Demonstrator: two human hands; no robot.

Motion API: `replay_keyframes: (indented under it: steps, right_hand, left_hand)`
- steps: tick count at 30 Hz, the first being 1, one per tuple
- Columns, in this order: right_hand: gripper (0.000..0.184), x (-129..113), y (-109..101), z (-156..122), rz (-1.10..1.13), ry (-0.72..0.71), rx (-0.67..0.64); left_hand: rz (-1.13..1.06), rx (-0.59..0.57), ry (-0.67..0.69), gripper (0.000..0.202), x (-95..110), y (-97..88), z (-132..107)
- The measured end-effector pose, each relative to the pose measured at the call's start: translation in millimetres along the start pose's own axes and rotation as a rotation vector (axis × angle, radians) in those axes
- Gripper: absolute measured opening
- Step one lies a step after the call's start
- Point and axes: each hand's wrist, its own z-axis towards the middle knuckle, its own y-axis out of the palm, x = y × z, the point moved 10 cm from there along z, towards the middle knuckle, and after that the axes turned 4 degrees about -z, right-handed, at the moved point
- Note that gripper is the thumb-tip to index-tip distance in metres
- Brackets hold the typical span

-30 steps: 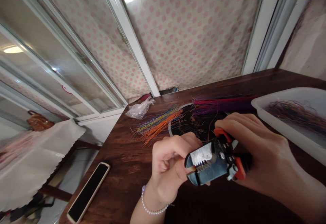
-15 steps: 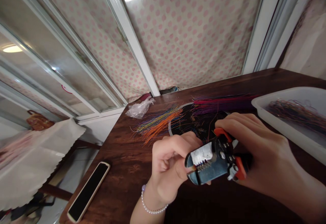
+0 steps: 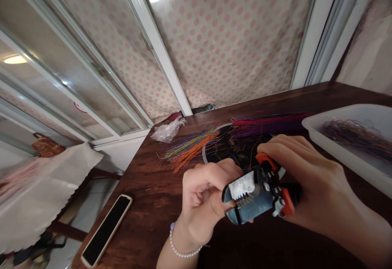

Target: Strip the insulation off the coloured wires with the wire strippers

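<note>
My right hand [image 3: 309, 183] is wrapped round the orange-and-black handles of a wire stripper [image 3: 252, 203], whose notched metal jaws point left. At the jaw tips, my left hand [image 3: 206, 189] is closed in a pinch, thumb against the tool's end. Whatever its fingers pinch is hidden or too small to name. Behind the hands lies a dark round tray with a pale rim [image 3: 204, 150], strewn with small wire scraps. Orange wires [image 3: 194, 150] and blue and yellow wires [image 3: 180, 144] lie across its left edge. Red and purple wires [image 3: 269, 124] stretch over its far side.
A white plastic tub [image 3: 346, 154] with tangled thin wires stands at the right. On the dark wooden table [image 3: 147, 191] lie a phone [image 3: 107, 230] at the left edge and a crumpled clear bag [image 3: 168, 129] near the glass door. Another table [image 3: 58, 187] with a white cloth is at far left.
Almost nothing differs. The wire stripper and my right hand have shifted very slightly; my left hand stays at the jaw tips.
</note>
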Motion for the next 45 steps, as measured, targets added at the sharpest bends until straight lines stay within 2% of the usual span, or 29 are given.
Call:
replay_keyframes:
  steps: [9, 14, 18, 24, 29, 36, 39, 45]
  right_hand:
    - [0.028, 1, 2, -2, 0.044, 0.019, -0.014]
    - [0.027, 2, 2, -4, 0.055, 0.026, -0.018]
    - [0.025, 4, 3, -4, 0.059, 0.031, -0.023]
    - [0.021, 2, 4, -3, 0.088, 0.03, -0.023]
    - [0.021, 1, 4, -3, 0.084, 0.016, -0.016]
    - [0.023, 1, 1, -4, 0.06, -0.003, 0.024]
    - [0.025, 0, 0, -2, 0.031, -0.006, 0.015]
    - [0.024, 0, 0, -2, 0.034, -0.004, 0.004]
  left_hand:
    - [-0.057, 0.016, -0.03, 0.036, -4, -2.1, 1]
    - [0.02, 0.053, -0.114, 0.035, -9, -8.6, -6]
    - [-0.031, 0.026, -0.051, 0.037, -3, -4.3, -3]
    - [0.005, 0.038, -0.066, 0.032, -4, -3.8, -2]
    - [-0.031, 0.034, -0.014, 0.036, -2, -1.4, -1]
    - [-0.024, 0.006, 0.0, 0.028, 0, 1.3, 2]
    - [-0.026, 0.044, -0.044, 0.033, -5, -3.6, 0]
    - [-0.058, 0.033, -0.017, 0.046, -6, -1.8, 0]
